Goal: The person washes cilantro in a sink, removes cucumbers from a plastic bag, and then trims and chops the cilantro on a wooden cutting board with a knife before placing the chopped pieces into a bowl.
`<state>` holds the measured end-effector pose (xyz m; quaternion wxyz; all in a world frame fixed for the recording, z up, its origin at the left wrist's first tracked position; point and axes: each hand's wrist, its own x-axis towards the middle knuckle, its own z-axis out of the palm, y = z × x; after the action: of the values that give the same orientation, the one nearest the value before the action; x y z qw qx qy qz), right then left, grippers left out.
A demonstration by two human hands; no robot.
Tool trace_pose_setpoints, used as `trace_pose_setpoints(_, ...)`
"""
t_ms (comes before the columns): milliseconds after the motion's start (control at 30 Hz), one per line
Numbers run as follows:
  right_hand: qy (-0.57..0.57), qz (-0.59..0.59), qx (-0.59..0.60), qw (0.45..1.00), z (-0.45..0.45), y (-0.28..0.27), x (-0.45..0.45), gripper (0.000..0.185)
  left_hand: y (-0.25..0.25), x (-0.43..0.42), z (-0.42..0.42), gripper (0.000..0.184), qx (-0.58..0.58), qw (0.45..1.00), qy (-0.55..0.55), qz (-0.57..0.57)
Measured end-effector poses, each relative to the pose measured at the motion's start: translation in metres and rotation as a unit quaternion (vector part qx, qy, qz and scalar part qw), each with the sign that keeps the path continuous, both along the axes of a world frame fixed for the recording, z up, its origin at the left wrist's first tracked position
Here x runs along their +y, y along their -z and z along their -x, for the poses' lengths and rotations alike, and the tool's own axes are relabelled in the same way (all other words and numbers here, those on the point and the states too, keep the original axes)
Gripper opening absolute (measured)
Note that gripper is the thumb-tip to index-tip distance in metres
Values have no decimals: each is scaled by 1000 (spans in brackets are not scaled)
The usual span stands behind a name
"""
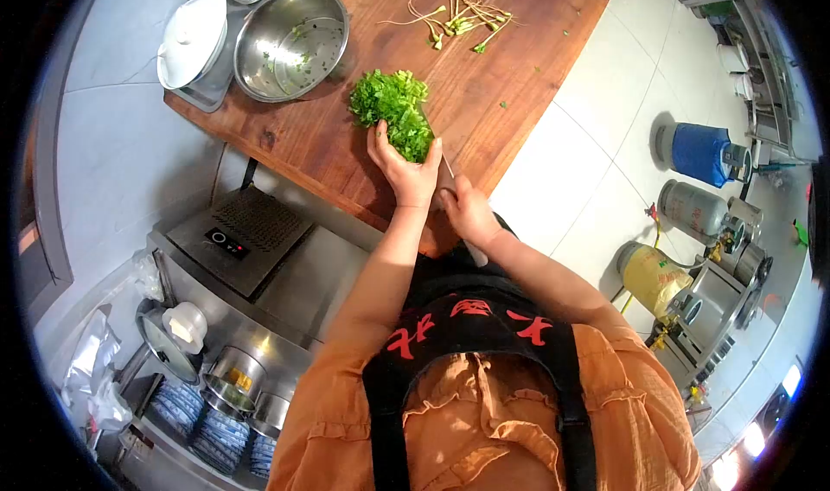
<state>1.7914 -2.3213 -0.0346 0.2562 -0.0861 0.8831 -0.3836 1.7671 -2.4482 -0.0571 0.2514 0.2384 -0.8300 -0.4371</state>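
A pile of chopped cilantro (393,106) lies near the front edge of the wooden table (303,154). My left hand (405,173) curves around its near side, fingers on the left and thumb on the right, pressing the leaves together. Along the right side of the pile stands a knife (446,178), its blade partly hidden by the greens and my left thumb. My right hand (472,216) is closed around the knife's handle, close to the table edge. Trimmed roots and pale stems (462,20) are scattered farther back on the wood.
A steel bowl (251,72) with leaf bits inside stands at the table's left, beside a lidded white pot (192,41). Below left are a dark cooktop (242,232) and steel pots (233,379). Gas cylinders (696,154) stand on the tiled floor at right.
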Motion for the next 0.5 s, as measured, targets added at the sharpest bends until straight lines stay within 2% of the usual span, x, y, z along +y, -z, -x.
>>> trace_pose_setpoints(167, -10, 37, 14, 999, -9, -9, -3, 23, -5, -6, -10, 87, 34, 999, -2, 18)
trace_pose_setpoints(233, -10, 65, 24, 998, -13, -15, -1, 23, -19, -5, -13, 88, 41, 999, -3, 3)
trace_pose_setpoints(367, -19, 71, 42, 996, -10, -37, -8, 22, -45, -15, -9, 89, 97, 995, -4, 31)
trace_pose_setpoints(500, -37, 130, 87, 987, 16, -68, -38, 21, -81, -48, 12, 89, 109, 991, -18, 78)
